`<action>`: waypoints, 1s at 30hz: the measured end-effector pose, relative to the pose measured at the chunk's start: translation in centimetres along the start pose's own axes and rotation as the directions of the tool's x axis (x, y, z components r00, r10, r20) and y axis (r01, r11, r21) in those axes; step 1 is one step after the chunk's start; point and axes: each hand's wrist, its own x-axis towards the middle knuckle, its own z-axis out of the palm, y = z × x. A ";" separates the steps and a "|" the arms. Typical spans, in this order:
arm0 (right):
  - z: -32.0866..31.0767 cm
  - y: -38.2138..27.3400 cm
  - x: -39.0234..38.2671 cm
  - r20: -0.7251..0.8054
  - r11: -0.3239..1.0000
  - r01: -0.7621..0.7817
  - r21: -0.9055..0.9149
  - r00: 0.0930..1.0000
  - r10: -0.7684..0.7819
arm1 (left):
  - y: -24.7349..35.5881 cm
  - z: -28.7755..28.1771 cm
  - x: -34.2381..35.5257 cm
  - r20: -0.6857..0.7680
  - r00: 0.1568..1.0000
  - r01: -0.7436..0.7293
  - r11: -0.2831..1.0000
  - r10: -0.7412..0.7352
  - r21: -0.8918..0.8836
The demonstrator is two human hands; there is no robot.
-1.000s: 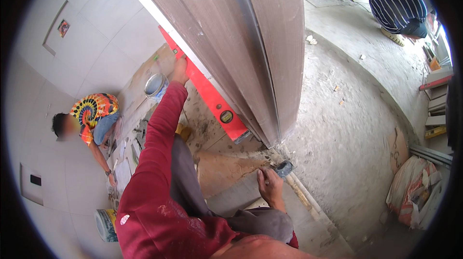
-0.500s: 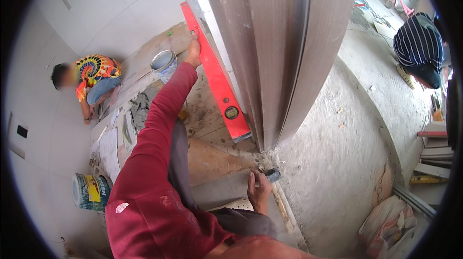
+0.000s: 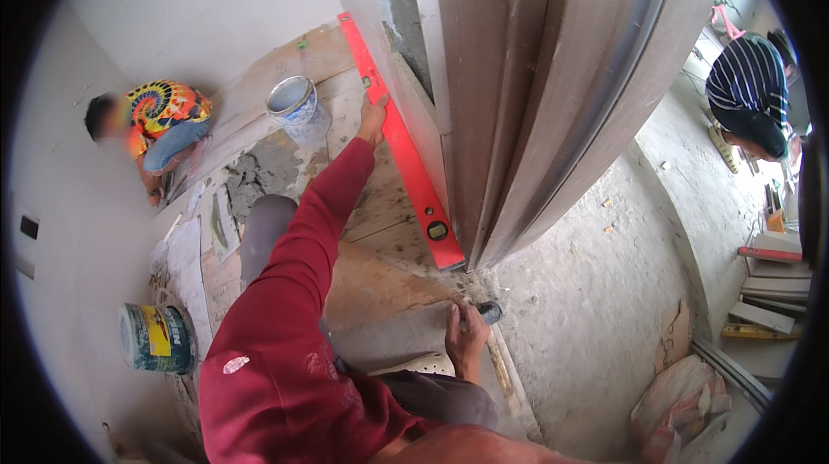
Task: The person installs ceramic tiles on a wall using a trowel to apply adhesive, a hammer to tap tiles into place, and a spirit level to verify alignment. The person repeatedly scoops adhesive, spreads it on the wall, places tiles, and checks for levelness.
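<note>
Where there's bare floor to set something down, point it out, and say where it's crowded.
Widest: the rough concrete between the brown frame, the right hand and the pale sack. Narrower: between the white bucket and the left hand on the red level. Crowded: left of the red sleeve, with mortar, sheets and green bucket; far right, with stacked slabs.

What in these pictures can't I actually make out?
From the head view now:
- Dark object by the right hand: whether it continues beneath; curled fingers hide that.
- Round vial in the red level: its bubble's exact position is too small to read.
- Brown frame: its top is cut off by the upper edge.
- Person in the striped shirt: what their hands handle is too small near the rim.
</note>
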 end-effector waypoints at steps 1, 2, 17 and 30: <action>-0.1 0.3 -0.2 0.005 0.999 -0.028 -0.020 1.000 0.028 | -1.4 0.0 -0.2 -0.010 1.000 0.002 1.000 -0.002 -0.029; 0.0 0.4 -0.8 0.017 0.998 -0.062 -0.030 0.998 0.063 | -2.3 -0.7 -0.2 -0.029 1.000 0.003 0.999 -0.005 -0.047; 5.9 1.1 2.2 0.138 0.677 -0.510 0.531 0.840 0.524 | -6.3 -4.4 2.1 0.004 0.999 0.040 0.999 -0.040 -0.015; 9.2 1.9 4.0 0.213 0.561 -0.599 0.572 0.768 0.604 | -7.6 -6.6 5.9 0.064 0.993 0.100 0.995 -0.099 -0.013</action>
